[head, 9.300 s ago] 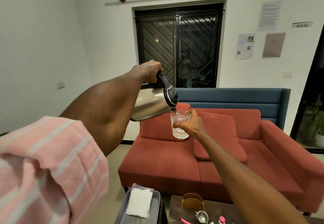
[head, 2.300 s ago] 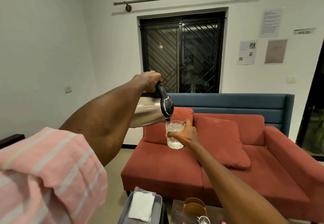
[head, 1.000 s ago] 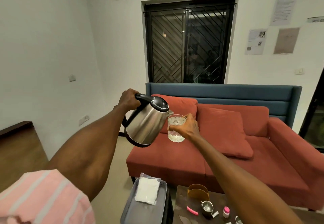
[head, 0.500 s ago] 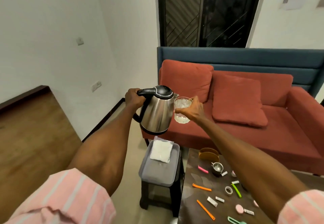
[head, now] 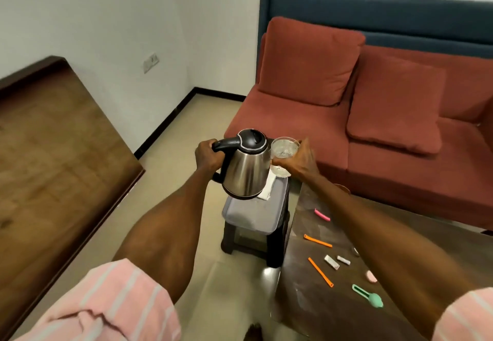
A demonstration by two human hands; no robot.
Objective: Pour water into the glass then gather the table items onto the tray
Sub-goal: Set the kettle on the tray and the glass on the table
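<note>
The kettle (head: 246, 166) has swung upright, mid-frame over the tray (head: 256, 214), left grip (head: 208, 155) clenched on its handle. Right grip (head: 298, 160) grasps the glass (head: 284, 150) beside it. Two orange sticks (head: 318, 242) lie on the desk (head: 333, 311), lower right.

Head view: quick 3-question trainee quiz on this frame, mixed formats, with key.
1. True or false: the kettle is tilted and pouring.
2. Which hand grips the glass? A left hand B right hand
3. Fill in: the grey tray sits on a dark ____.

Key: 1 false, it is upright. 2 B. 3 stool.
</note>
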